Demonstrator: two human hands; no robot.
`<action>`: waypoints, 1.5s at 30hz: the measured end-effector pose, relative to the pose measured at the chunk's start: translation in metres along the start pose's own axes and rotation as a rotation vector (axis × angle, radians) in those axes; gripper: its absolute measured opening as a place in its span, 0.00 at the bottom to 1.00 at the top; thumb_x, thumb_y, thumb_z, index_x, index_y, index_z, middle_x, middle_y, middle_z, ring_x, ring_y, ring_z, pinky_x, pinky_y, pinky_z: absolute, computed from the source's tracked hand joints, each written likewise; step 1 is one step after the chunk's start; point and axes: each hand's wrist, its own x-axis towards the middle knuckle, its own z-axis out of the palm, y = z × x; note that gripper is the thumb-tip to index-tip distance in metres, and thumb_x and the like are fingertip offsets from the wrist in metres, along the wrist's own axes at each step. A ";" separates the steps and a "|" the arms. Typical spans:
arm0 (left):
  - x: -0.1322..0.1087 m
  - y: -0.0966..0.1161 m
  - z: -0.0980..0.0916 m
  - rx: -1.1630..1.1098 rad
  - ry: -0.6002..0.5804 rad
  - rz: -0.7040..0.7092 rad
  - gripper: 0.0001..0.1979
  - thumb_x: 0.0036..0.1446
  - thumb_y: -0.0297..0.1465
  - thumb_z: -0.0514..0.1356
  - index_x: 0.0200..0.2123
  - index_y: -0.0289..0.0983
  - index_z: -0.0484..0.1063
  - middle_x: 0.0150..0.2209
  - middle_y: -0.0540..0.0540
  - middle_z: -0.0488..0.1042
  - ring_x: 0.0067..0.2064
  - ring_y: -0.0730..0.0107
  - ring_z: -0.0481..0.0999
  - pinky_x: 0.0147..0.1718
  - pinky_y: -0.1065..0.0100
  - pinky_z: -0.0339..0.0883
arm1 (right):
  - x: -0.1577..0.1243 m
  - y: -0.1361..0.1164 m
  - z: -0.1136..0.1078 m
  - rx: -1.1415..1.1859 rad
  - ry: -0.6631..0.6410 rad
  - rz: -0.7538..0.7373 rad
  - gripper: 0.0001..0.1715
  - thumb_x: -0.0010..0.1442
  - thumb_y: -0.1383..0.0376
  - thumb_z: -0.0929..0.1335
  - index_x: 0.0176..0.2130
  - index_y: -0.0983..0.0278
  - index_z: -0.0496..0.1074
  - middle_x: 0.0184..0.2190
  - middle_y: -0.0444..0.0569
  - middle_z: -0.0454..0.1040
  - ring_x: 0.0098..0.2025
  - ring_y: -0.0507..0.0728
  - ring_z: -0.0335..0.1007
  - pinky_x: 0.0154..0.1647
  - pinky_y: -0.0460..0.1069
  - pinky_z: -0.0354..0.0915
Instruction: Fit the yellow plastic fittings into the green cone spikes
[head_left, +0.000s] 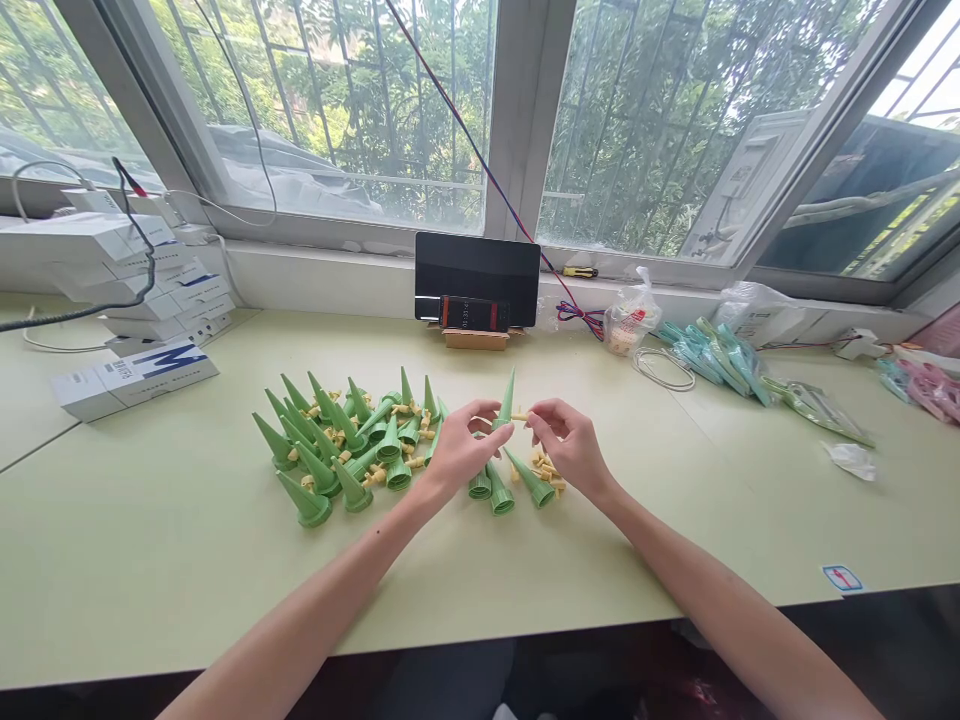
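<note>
Being held, frame centre
Green cone (508,396) is being pinched by left hand (466,445), yellow peg (520,416) by right hand (570,442).

A green cone (507,400) stood tip up in the left hand (466,445); a yellow peg (520,416), level in the right hand (570,445), pointed at its side. More cones (351,435) crowded left of the hands; pegs (551,471) lay below the right.
</note>
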 end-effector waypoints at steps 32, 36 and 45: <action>0.000 -0.002 0.000 0.229 0.008 0.227 0.11 0.53 0.35 0.62 0.39 0.37 0.70 0.38 0.46 0.75 0.34 0.69 0.73 0.33 0.67 0.71 | 0.000 0.003 -0.001 -0.028 -0.053 -0.039 0.12 0.62 0.56 0.67 0.41 0.61 0.73 0.39 0.50 0.76 0.30 0.53 0.72 0.32 0.51 0.71; 0.000 -0.001 0.000 0.301 0.029 0.273 0.10 0.52 0.34 0.61 0.38 0.37 0.70 0.36 0.47 0.75 0.32 0.70 0.73 0.34 0.67 0.69 | 0.001 0.005 -0.001 -0.043 -0.065 -0.026 0.13 0.63 0.56 0.67 0.41 0.61 0.73 0.37 0.49 0.76 0.28 0.53 0.71 0.31 0.50 0.71; 0.000 -0.005 0.000 0.369 0.033 0.336 0.09 0.54 0.33 0.60 0.38 0.38 0.70 0.37 0.47 0.74 0.35 0.67 0.73 0.38 0.65 0.68 | 0.000 0.004 0.000 -0.066 -0.073 -0.003 0.14 0.63 0.55 0.67 0.39 0.62 0.72 0.35 0.49 0.75 0.28 0.53 0.70 0.29 0.49 0.70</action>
